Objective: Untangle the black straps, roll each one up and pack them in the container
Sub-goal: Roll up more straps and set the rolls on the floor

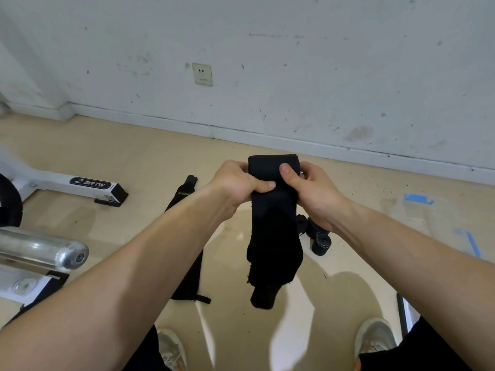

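A wide black strap (273,236) hangs in front of me, its top end folded into the start of a roll. My left hand (235,183) grips that top end from the left, thumb pressed across the fabric. My right hand (310,188) grips it from the right, thumb on the roll's front. The strap's loose tail dangles down to knee height. Another black strap (187,263) lies stretched out on the floor, partly hidden by my left forearm. Several rolled black straps (318,238) sit on the floor behind my right wrist. No container is in view.
White gym-machine feet (88,184) and a chrome bar end (53,250) stand at the left. My shoes (171,349) are at the bottom edge. Blue tape marks (417,198) lie on the beige floor at the right. A white wall with a socket (202,74) is ahead.
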`<state>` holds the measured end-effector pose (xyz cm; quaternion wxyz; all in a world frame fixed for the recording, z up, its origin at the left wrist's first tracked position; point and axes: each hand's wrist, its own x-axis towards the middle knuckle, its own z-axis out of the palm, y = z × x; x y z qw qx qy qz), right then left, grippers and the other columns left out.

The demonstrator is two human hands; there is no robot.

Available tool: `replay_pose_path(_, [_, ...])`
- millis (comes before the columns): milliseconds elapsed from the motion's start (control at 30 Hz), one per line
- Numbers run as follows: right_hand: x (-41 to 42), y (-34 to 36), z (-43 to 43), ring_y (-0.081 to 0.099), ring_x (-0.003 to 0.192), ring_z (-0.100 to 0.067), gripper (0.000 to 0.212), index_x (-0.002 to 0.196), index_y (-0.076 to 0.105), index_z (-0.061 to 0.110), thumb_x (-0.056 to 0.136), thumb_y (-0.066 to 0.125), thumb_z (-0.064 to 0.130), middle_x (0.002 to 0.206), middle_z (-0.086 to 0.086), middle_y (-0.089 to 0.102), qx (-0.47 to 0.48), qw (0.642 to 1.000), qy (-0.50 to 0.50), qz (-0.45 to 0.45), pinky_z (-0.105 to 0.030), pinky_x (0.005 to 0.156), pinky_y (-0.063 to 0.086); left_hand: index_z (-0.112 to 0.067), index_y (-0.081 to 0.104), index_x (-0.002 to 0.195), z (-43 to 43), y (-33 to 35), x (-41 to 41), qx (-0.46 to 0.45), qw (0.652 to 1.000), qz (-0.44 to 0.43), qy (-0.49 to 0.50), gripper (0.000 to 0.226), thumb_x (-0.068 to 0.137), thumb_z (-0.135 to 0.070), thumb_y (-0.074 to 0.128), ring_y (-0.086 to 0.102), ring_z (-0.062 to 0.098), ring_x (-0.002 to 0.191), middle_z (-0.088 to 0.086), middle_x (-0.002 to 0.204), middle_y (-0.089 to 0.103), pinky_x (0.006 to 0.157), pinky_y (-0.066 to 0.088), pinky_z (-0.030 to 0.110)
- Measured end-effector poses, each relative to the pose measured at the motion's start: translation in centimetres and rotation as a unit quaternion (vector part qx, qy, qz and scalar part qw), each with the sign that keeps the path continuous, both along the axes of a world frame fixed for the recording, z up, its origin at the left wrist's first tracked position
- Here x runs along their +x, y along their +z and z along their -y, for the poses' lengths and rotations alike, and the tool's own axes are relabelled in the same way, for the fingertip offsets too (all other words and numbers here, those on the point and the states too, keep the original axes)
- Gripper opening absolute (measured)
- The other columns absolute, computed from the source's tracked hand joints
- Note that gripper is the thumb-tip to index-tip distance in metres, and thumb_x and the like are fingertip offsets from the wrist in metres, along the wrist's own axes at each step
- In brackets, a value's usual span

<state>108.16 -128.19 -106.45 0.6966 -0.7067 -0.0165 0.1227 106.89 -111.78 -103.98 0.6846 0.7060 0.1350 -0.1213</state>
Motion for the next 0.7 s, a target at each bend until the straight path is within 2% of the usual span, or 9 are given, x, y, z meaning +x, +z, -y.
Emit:
replay_pose_path(67, [0.0,-0.4,0.1,0.072,0.105,-0.03,0.039,0.124,0.058,0.004,0.097,0.067,0.032,0.11,-0.013,0.074,0.003,1.0,-0.001,-0.001,-0.042,0.091,0.059,0.0,0.071,0.108,-0.2,0.6,-0.2,-0.015,0.999,-0.014,-0.028,0.028,0.082,0.007,0.079,0.077,0.025,0.093,0.014,0.106,0.078,0.081,0.063,0.031])
replay_pose_path(167, [-0.1,-0.2,0.1,0.073,0.099,-0.026,0.032,0.127,0.055,0.005,0.1,0.063,0.02,0.106,-0.01,0.074,0.02,1.0,0.008,-0.003,-0.032,0.077,0.058,0.001,0.072,0.11,-0.6,1.4,-0.4,-0.056,0.997,-0.02,-0.043,0.029,0.087,-0.013,0.081,0.078,0.023,0.094,0.013,0.104,0.079,0.08,0.062,0.028])
replay_pose_path(233, [0.0,0.0,0.1,0.074,0.097,-0.026,0.031,0.127,0.055,0.007,0.1,0.063,0.017,0.105,-0.01,0.074,0.028,0.999,0.015,-0.002,-0.032,0.076,0.057,0.002,0.072,0.11,-0.8,1.5,-0.3,-0.062,0.998,-0.009,-0.025,0.03,0.09,-0.018,0.079,0.078,0.023,0.091,0.013,0.102,0.079,0.078,0.062,0.028])
replay_pose_path(400, [-0.1,0.7,0.3,0.075,0.099,-0.028,0.035,0.128,0.059,0.011,0.095,0.069,0.02,0.109,-0.012,0.076,0.051,0.998,0.025,-0.024,-0.04,0.086,0.06,0.002,0.071,0.112,-1.0,1.2,-0.2,-0.041,0.999,0.019,-0.005,0.028,0.089,-0.012,0.079,0.078,0.026,0.093,0.016,0.106,0.078,0.079,0.062,0.032])
replay_pose_path(500, [0.0,0.9,0.6,0.076,0.093,-0.022,0.042,0.128,0.061,0.013,0.09,0.076,0.025,0.107,-0.008,0.077,0.036,0.997,0.044,-0.053,-0.034,0.074,0.059,0.001,0.069,0.117,-1.3,1.3,0.1,-0.056,0.998,0.033,0.009,0.033,0.089,-0.012,0.078,0.077,0.026,0.096,0.015,0.111,0.076,0.079,0.062,0.031])
replay_pose_path(567, [0.2,0.6,0.8,0.076,0.087,-0.021,0.042,0.126,0.062,0.007,0.087,0.078,0.014,0.102,-0.01,0.077,0.013,0.996,0.059,-0.06,-0.03,0.067,0.058,0.0,0.068,0.118,-1.4,1.2,0.3,-0.049,0.998,0.04,0.019,0.034,0.089,-0.012,0.079,0.077,0.025,0.097,0.014,0.114,0.075,0.079,0.063,0.032])
replay_pose_path(633, [0.4,0.3,0.8,0.076,0.088,-0.025,0.044,0.125,0.062,0.003,0.084,0.079,0.006,0.099,-0.012,0.077,-0.002,0.997,0.056,-0.05,-0.034,0.073,0.06,-0.003,0.067,0.119,-1.5,1.0,0.4,-0.031,0.998,0.052,0.024,0.035,0.088,-0.013,0.08,0.076,0.026,0.099,0.013,0.114,0.075,0.084,0.063,0.036])
replay_pose_path(700, [0.6,0.4,0.7,0.075,0.093,-0.031,0.049,0.127,0.061,0.002,0.082,0.08,0.002,0.101,-0.016,0.077,-0.001,0.998,0.046,-0.042,-0.045,0.086,0.06,-0.009,0.065,0.122,-1.5,0.6,0.4,0.034,0.995,0.094,0.017,0.038,0.088,-0.014,0.081,0.074,0.022,0.104,0.007,0.113,0.074,0.09,0.061,0.037])
